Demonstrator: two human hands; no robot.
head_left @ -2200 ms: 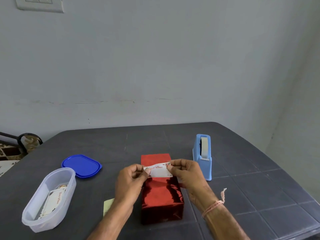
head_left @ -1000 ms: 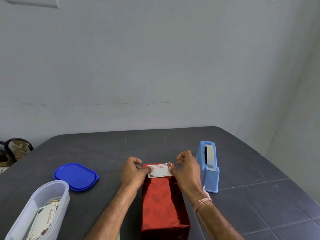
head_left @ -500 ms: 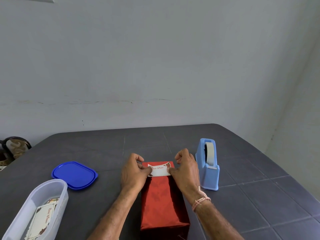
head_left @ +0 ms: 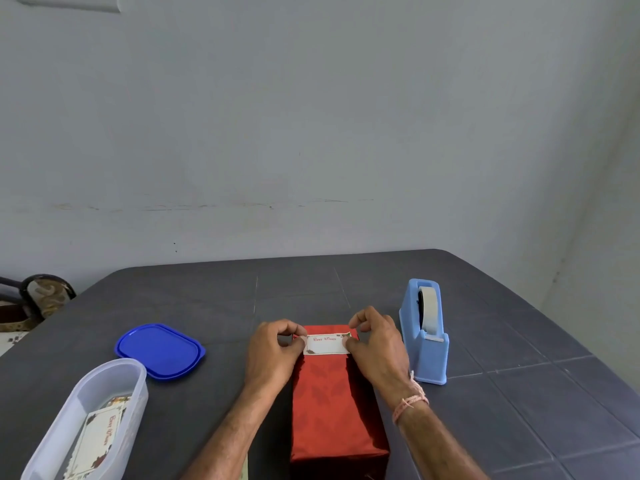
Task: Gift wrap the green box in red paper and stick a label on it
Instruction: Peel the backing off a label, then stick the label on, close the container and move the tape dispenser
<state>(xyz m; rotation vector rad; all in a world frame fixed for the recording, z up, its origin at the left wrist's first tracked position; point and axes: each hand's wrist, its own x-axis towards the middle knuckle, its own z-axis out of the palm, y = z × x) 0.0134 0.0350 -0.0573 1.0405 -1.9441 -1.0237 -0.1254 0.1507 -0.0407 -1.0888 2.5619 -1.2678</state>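
- White paper under my fingertips: the small rectangular label [head_left: 326, 344] with red script and a leafy border is pinched at its two short ends, my left hand [head_left: 273, 355] on one end and my right hand [head_left: 375, 344] on the other, thumb and forefinger closed on the paper in each.
- My remaining fingers are curled in loosely, and the heels of both hands flank the parcel.
- Beneath the label is the long box wrapped in glossy red paper [head_left: 332, 400], lying flat on the dark grey tiled table [head_left: 519, 410] with its length running away from me; the label sits across the far end of its top face, seemingly down on the wrapping, though I cannot tell whether it has stuck.
- I judge the label light and floppy, apt to crease or skew, so holding it by the ends and smoothing from the middle outward seems wisest.
- The wrapped box looks stiff but slick, so I would grip its long sides, not the top.
- Just right of the box stands the pale blue plastic tape dispenser [head_left: 425, 332].
- Left of the box lies the blue oval plastic lid [head_left: 160, 350], and nearer me the clear oval plastic tub [head_left: 86, 420] holding more labels.
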